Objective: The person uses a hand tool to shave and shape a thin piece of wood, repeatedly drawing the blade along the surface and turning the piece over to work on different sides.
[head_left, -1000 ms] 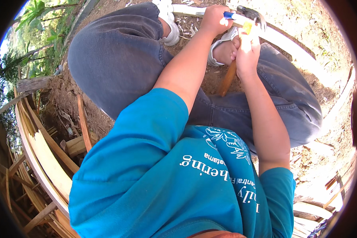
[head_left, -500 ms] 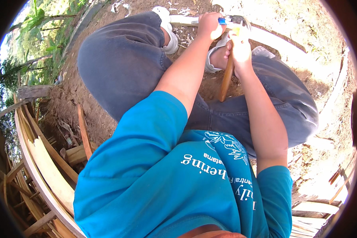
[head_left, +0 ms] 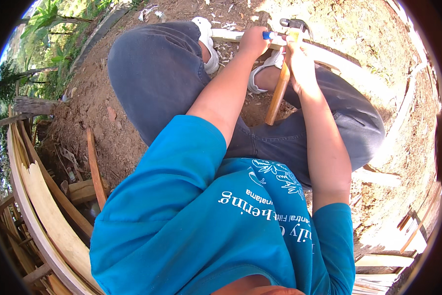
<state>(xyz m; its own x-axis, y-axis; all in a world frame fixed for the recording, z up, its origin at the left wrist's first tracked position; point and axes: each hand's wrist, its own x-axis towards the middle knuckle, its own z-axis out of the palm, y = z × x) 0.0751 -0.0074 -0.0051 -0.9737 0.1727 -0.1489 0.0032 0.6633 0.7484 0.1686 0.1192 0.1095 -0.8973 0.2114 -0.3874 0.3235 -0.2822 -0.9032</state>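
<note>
I sit on bare earth in a blue shirt and grey trousers. My left hand (head_left: 254, 40) is closed around a blue-handled tool (head_left: 268, 35) held against a pale wooden strip (head_left: 329, 56) that lies across my legs. My right hand (head_left: 299, 54) grips a hammer (head_left: 280, 88) high on its wooden handle, close under the metal head (head_left: 292, 23), and the handle hangs down toward my lap. Both hands meet above the strip, between my white sandals (head_left: 206, 32).
Brown soil with wood chips (head_left: 108, 113) surrounds me. Curved wooden slats and planks (head_left: 39, 206) are stacked at the left. More planks (head_left: 383, 260) lie at the lower right. Green plants (head_left: 44, 19) stand at the upper left.
Both hands, with the hammer and the blue-handled tool, sit a little higher and further right in view. The hammer head is now raised above the strip.
</note>
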